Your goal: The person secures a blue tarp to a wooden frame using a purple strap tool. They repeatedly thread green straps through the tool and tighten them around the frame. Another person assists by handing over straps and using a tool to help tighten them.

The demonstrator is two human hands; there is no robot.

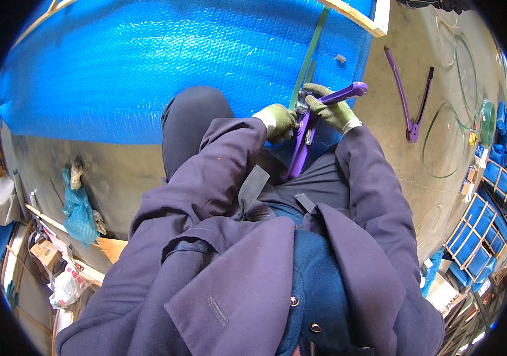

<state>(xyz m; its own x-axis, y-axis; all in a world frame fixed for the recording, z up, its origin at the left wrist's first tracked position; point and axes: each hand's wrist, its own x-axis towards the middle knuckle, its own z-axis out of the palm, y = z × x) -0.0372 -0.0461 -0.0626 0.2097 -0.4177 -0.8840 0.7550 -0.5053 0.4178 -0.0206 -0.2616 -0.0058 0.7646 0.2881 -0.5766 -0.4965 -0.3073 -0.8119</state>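
A purple strapping tensioner (302, 142) stands at the edge of a blue bubble-wrapped package (146, 65), its metal head near the wrap and one handle sticking out to the right. From that head a green strap (311, 53) runs away across the package. My left hand (278, 120), in a green and white work glove, is closed at the left side of the tensioner's head. On the other side my right hand (333, 110), gloved the same way, has its fingers curled round the head beneath the handle. The fingertips are partly hidden by the tool.
A second purple long-handled tool (412, 127) lies spread on the concrete floor at right, near loops of green strap (434, 172). A small metal strap seal (341, 59) rests on the wrap. Wooden framing (369, 21) edges the package. Blue-wrapped crates (476, 234) stand lower right.
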